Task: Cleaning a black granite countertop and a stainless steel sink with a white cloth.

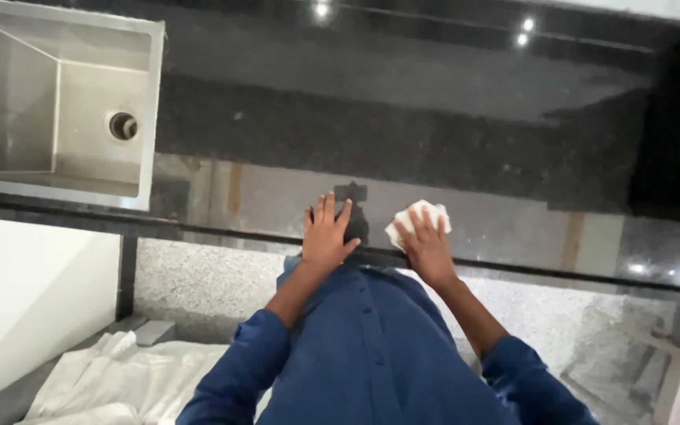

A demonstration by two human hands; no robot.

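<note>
1. Nearest the camera, at six o'clock, is the person's blue button-front shirt [371,346], with both sleeves pushed back off the forearms.
2. At seven o'clock, low on the floor, lies a heap of crumpled white sheeting [112,382].
3. The left hand [326,236] lies flat and open, fingers spread, on the front edge of the polished black speckled stone counter [434,149]; it grips nothing.
4. The right hand [425,242], just beside it toward three o'clock, presses down with fingers spread on a small white crumpled cloth [419,219].
5. The cloth is bunched and creased, bright against the dark stone. It rests on the counter close to its front edge, and its far and side edges show beyond the fingertips.
6. The two hands are near each other but apart.
7. Farther off at ten o'clock, a square stainless steel sink [64,181] with a round drain is set into the counter.
8. At twelve o'clock, ceiling lights reflect as bright dots in the stone.
</note>
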